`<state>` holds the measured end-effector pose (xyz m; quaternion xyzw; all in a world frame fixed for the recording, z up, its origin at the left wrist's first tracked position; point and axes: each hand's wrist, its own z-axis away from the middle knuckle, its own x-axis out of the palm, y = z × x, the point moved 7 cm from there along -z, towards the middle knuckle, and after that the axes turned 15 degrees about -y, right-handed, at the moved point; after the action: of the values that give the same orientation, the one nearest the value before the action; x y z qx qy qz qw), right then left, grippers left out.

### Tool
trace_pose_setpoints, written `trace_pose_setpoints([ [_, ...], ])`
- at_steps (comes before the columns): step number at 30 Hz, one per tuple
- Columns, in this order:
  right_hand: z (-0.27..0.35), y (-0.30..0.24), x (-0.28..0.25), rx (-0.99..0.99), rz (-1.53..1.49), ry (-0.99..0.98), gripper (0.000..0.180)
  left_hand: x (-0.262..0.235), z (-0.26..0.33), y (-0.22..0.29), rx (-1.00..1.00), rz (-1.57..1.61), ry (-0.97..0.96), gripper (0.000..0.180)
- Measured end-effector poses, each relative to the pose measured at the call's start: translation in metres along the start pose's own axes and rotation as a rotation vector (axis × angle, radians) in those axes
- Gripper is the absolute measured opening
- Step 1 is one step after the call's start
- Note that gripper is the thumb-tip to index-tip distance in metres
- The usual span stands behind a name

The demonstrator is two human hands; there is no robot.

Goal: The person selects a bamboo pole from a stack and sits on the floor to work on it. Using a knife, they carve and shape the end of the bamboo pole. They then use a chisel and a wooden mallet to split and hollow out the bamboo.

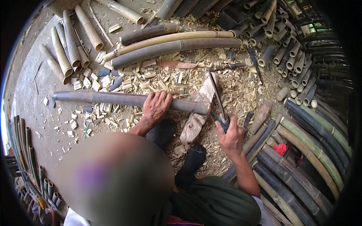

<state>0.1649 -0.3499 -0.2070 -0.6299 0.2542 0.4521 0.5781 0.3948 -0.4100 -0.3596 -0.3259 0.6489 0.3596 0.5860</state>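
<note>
My left hand [156, 107] is wrapped round a grey-brown bamboo pole [117, 99] and presses it down from above. The pole lies crosswise, its right end resting on a pale, hacked wooden block [194, 126]. In my right hand [231, 137] is the dark handle of a machete [217, 94]. Its long narrow blade points away from me, tilted a little left, just beyond the pole's right end and over the block's far part. Whether the blade touches the block I cannot tell.
Wood chips [169, 83] litter the ground around the block. Beyond lie long bamboo poles [181, 46] and a reddish-brown flat piece [177, 64]. Cut bamboo tubes [290, 56] are stacked at far right, with more poles [298, 184] at near right. My dark-shod feet [190, 164] flank the block.
</note>
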Motion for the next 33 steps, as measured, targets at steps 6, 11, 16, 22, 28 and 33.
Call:
trace_pose_setpoints([
  [6, 0.007, 0.098, 0.052, 0.428, 0.101, -0.485, 0.030, -0.011, -0.017, 0.006, -0.002, 0.256, -0.268, 0.045],
  [11, 0.010, 0.042, 0.010, 0.434, -0.079, -0.379, 0.037, -0.007, -0.039, 0.002, 0.011, 0.373, -0.622, 0.036],
  [16, 0.006, -0.004, -0.013, 0.093, -0.063, -0.042, 0.032, 0.014, -0.028, -0.007, -0.067, 0.307, -0.689, 0.026],
  [22, 0.024, 0.084, 0.059, 0.528, 0.103, -0.531, 0.029, 0.011, -0.039, 0.009, -0.002, 0.306, -0.631, 0.024],
  [28, 0.004, -0.010, -0.011, 0.175, -0.012, -0.109, 0.028, 0.006, -0.026, -0.002, -0.010, 0.291, -0.579, 0.023],
  [33, 0.034, 0.094, 0.069, 0.447, 0.273, -0.420, 0.022, 0.010, -0.036, 0.017, 0.006, 0.313, -0.566, 0.023],
])
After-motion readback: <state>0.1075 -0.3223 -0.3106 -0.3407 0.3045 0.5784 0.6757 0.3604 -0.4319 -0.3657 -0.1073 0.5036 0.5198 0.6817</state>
